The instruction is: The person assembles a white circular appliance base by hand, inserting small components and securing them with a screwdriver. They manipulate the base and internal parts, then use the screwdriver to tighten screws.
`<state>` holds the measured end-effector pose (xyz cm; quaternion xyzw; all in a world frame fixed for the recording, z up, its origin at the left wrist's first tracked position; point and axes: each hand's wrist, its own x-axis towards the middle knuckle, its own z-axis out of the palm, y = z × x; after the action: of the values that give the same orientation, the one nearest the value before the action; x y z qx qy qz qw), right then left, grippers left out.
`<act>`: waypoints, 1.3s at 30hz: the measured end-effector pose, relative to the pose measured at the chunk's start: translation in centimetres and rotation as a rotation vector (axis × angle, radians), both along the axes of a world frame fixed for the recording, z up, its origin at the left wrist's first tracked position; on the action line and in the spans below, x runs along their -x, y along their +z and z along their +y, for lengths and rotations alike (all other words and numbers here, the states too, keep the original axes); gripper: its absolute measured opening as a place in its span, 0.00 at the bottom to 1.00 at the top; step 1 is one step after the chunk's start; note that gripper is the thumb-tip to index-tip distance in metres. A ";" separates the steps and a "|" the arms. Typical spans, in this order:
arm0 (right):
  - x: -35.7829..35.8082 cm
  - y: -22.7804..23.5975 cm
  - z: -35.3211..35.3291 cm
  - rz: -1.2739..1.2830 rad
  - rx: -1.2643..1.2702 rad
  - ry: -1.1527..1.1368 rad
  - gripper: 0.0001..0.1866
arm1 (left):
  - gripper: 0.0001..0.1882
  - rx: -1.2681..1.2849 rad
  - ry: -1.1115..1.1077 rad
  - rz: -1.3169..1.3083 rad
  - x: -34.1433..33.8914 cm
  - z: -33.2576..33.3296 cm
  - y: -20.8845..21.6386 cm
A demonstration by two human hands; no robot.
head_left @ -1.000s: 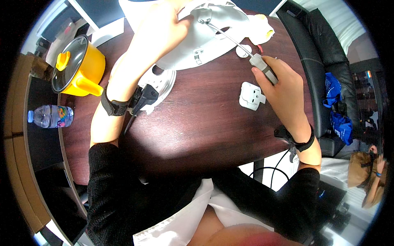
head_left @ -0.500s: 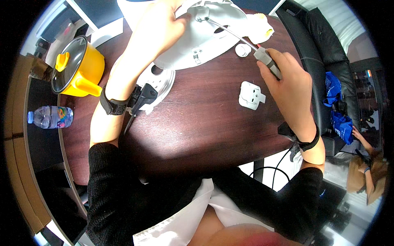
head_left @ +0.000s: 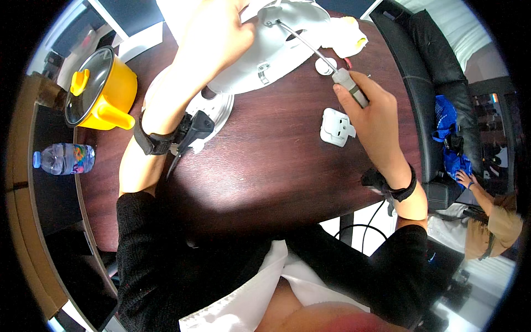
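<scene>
My right hand [head_left: 375, 108] is wrapped round the grey handle of a screwdriver [head_left: 350, 87]. Its long metal shaft slants up and left, and the tip sits at a recessed fitting inside a white curved plastic shell [head_left: 243, 74]. My left hand [head_left: 218, 36] grips that shell near its upper left side; most of its fingers are hidden or blend into the bright glare. Just below the shell, partly behind my left wrist, lies a round white slotted part [head_left: 222, 113]. A small white cap [head_left: 326, 66] rests beside the screwdriver shaft. Left of my right wrist is a white socket-like plastic piece [head_left: 336, 127].
A yellow pot [head_left: 121, 88] with a glass lid stands at the table's left, near a water bottle [head_left: 67, 159]. A white-and-yellow bundle [head_left: 345, 37] lies at the far right. Beyond the right edge is a black sofa [head_left: 423, 66], where another person's hand touches a blue bag [head_left: 454, 161].
My right hand and the screwdriver handle have shifted left and slightly down, while the tip stays at the same fitting. The other person's hand has reached the blue bag.
</scene>
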<state>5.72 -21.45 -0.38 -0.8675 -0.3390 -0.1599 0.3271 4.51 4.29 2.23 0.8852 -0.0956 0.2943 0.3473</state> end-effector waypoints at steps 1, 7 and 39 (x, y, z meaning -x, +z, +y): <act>0.2 -0.4 0.1 0.010 -0.028 0.010 0.12 | 0.17 -0.026 -0.001 -0.009 0.0 0.0 0.0; 0.9 -1.1 0.7 0.767 -0.348 0.036 0.11 | 0.16 -0.099 0.045 -0.040 0.2 0.2 0.1; -0.5 2.2 0.3 -0.197 0.161 0.002 0.11 | 0.17 0.057 0.001 0.097 -0.3 1.3 0.2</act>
<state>6.21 -21.12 1.87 -0.8707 -0.3821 -0.2161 0.2218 4.83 5.55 2.41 0.8882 -0.0698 0.2538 0.3765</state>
